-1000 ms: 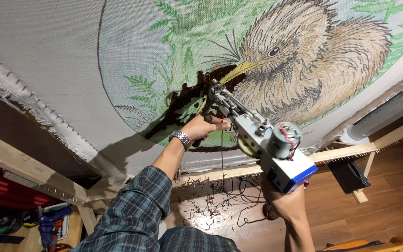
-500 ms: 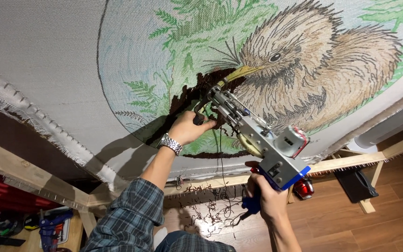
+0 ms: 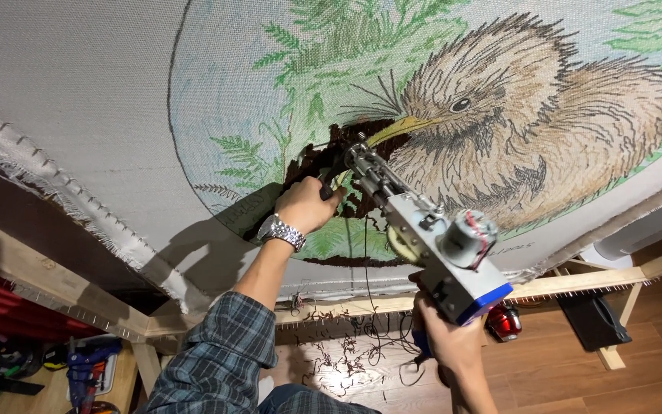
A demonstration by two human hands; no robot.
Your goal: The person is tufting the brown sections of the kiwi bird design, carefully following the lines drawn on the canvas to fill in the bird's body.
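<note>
A person presses a grey tufting gun [image 3: 430,245] against stretched cloth [image 3: 101,100] bearing a brown bird drawing [image 3: 530,115] at 1 o'clock. The left hand [image 3: 306,205], wearing a metal wristwatch [image 3: 280,231], is closed around the gun's front handle at centre. The right hand [image 3: 453,349], at 5 o'clock, is wrapped around the rear grip. A wooden frame [image 3: 47,280] borders the cloth at 8 o'clock.

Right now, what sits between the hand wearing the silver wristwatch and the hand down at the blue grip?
In the head view, the grey metal tufting gun spans from the left hand to the right hand; dark yarn strands hang there too.
</note>
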